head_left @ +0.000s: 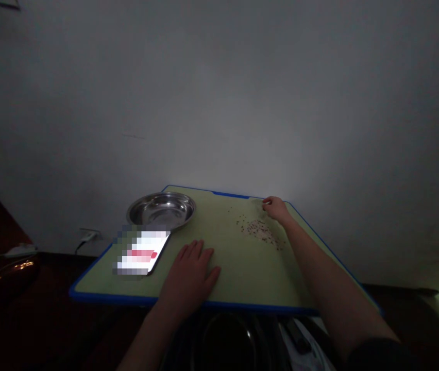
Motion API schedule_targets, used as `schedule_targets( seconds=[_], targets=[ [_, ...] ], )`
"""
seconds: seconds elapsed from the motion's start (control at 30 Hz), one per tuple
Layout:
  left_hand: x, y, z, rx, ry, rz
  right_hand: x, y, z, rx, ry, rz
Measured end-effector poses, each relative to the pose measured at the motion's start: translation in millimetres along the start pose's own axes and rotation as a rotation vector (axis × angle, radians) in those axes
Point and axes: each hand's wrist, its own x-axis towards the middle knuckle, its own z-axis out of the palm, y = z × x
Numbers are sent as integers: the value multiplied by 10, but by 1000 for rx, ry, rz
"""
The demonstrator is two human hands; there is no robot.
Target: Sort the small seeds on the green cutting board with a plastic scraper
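My left hand lies flat near the front edge of the pale green tabletop, its fingers stretched out, holding nothing. At the back right, my right hand is closed, thumb and fingertips together. A small pale bit shows at its fingertips, too small to name. Just in front of that hand a loose pile of pale grains mixed with dark beans or seeds is spread on the table. A few dark ones lie apart, to the left of the pile.
A shiny metal basin stands at the table's back left. Before it lies a phone with a lit, blurred screen. Blue trim edges the table, and a grey wall rises behind. A socket with a plug is on the left.
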Motion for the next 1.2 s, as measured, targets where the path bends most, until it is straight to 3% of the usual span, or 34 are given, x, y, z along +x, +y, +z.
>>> schedule_targets(
  seconds=[0.27,0.57,0.77,1.07,1.2],
  targets=[
    [-9,-35,55,2,11,-3,137,-25,299,69,-144,31],
    [-25,-129,154,40,51,29,301,-134,505,52,-174,-85],
    [-35,-223,263,179,189,160,360,-313,600,62,-208,-154],
    [-33,-350,359,250,330,291,345,-633,721,149,-252,-370],
    [-28,-345,351,231,322,293,207,-776,729,191,-314,-504]
  ],
)
